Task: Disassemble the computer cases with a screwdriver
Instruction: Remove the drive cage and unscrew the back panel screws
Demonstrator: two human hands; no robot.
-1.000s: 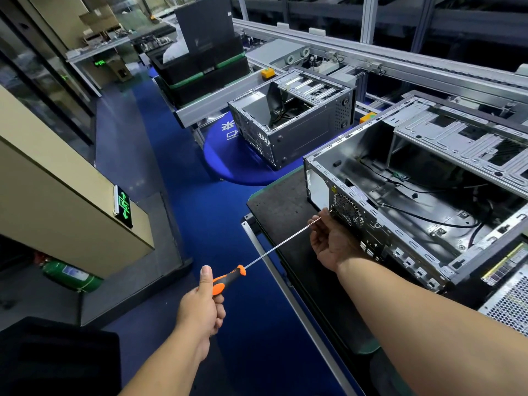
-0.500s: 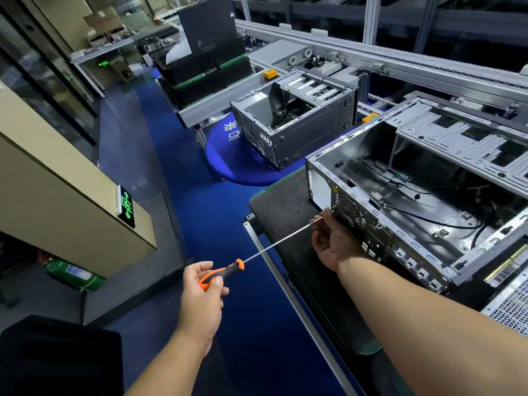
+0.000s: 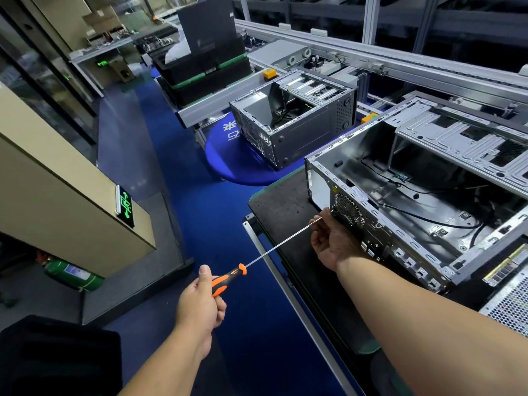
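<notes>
Grip: left hand point(image 3: 200, 304) wraps the orange-and-black-handled long-shaft screwdriver point(image 3: 228, 279); right hand point(image 3: 333, 242) pinches its tip, probably steadying it.
Case: open grey metal computer case point(image 3: 414, 195), centre right, rear panel facing the tip.

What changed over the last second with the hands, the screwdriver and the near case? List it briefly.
The left hand regripped the screwdriver handle: the thumb lay along it a second ago, the fingers rolled over it half a second ago, and the thumb points up again now. Unchanged: the right hand steadies the shaft tip at the rear of the near case; the far case stays put.
</notes>
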